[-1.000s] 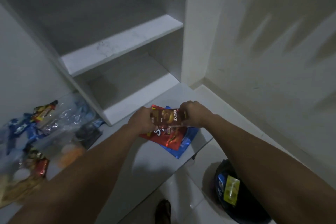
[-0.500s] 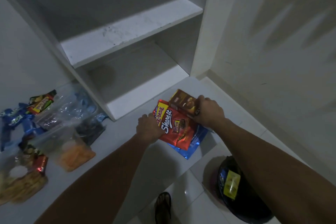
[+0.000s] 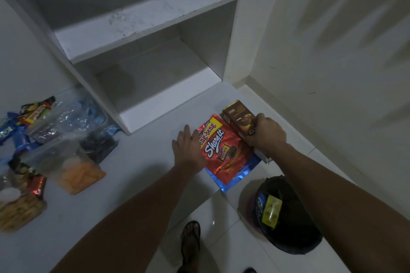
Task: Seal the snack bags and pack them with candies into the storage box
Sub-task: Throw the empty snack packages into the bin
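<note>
We are looking down at a red snack bag (image 3: 221, 148) lying flat on the white table (image 3: 142, 175), on top of a blue bag (image 3: 233, 180) whose edges are showing beneath it. Our left hand (image 3: 188, 146) is resting on the red bag's left edge with fingers straight and relaxed, grasping nothing. Just right of the red bag, our right hand (image 3: 267, 134) is curling around a brown carton (image 3: 238, 121), holding it against the table. Well left of the red bag, clear zip bags (image 3: 73, 157) of orange and dark snacks and loose candies (image 3: 20, 122) are lying in a heap; we cannot tell whether those bags are sealed. Behind the red bag, a white shelf unit (image 3: 144, 22) is standing open. Below the red bag, past the table edge, a dark round container (image 3: 288, 215) is sitting on the floor. No storage box is showing, so we are judging packing as hardly begun.
</note>
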`<state>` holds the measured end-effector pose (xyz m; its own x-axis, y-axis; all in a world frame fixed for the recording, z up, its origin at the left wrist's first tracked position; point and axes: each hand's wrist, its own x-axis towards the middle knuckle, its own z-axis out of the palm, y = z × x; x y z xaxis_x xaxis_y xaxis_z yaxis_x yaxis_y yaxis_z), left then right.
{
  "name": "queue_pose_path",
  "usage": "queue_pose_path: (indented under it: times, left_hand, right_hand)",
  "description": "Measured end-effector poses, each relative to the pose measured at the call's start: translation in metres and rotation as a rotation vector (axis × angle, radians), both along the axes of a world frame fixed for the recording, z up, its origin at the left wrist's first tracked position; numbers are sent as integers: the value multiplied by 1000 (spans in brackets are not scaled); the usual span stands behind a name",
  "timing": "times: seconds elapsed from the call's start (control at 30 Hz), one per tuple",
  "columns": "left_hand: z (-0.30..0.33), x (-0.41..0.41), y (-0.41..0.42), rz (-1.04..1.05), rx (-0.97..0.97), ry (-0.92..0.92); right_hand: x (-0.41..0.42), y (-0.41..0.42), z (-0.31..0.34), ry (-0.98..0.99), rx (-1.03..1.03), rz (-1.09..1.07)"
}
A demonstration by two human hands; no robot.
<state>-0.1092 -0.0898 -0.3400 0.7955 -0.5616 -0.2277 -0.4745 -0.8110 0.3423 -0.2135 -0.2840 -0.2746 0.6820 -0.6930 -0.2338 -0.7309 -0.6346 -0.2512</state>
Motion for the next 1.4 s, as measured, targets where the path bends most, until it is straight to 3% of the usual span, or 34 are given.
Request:
queue_pose_path:
  times: [0.17,0.47,0.6,0.7,0.77,0.87,1.0,1.2,1.4]
  left_hand:
    - [17,-47,-3,528,-91,10]
    - [26,-82,-28,850,-308,343]
    - [24,-79,-35,1098,-533,495]
    - [17,-76,-38,1163,-723,593]
    - [10,-75,-40,1124,-757,638]
    - [2,-77,-48,986,-714,562]
    - [52,-104,-68,733,-642,514]
    - [84,-151,-117,309,-575,433]
    - [68,-210,-159,62,-458,416]
  right_hand:
    - [-16,5,-2,11,2,3]
    - [-43,16,-4,18,-7,83]
    - [-50,15,-4,11,-1,98]
    - [-53,14,-4,-1,0,113]
    - [-56,10,-5,-20,9,120]
    - [-66,-2,-3,-76,25,63]
    - [-93,-31,8,-91,6,-35]
    - [-160,-78,14,-93,-8,-212]
    - [-243,-100,-10,-58,35,-406]
